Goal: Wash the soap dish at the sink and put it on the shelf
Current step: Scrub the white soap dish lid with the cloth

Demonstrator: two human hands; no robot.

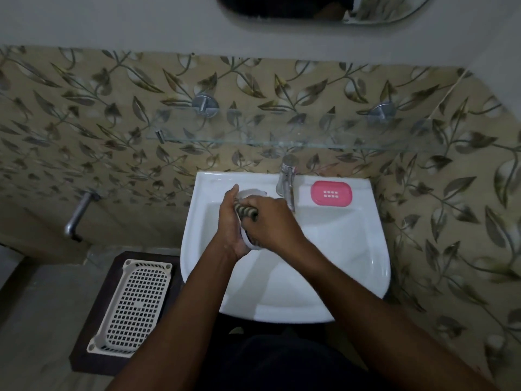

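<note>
The white soap dish [249,193] is held on edge over the left part of the sink [282,306] basin. Its long axis runs from the person toward the wall, with the far end tipped up near the basin's back ledge. The left hand [231,221] cups it from the left side, the grip clamped round it with the fingers curled over the far end. The right hand [272,222] comes in from the right, knuckles up, its grip closed on a striped scrub pad [248,212] that is pressed against the dish's face. Both forearms reach forward and cross the basin's near rim.

There are two soap dishes. The second, a pink soap dish [331,193] with a slotted middle, lies flat on the back ledge, its long axis across, just right of the single tap [286,182]. One glass shelf [282,142] hangs on the tiled wall above on two metal brackets. One white perforated basket [132,306] rests on a dark stool [94,328] left of the sink.
</note>
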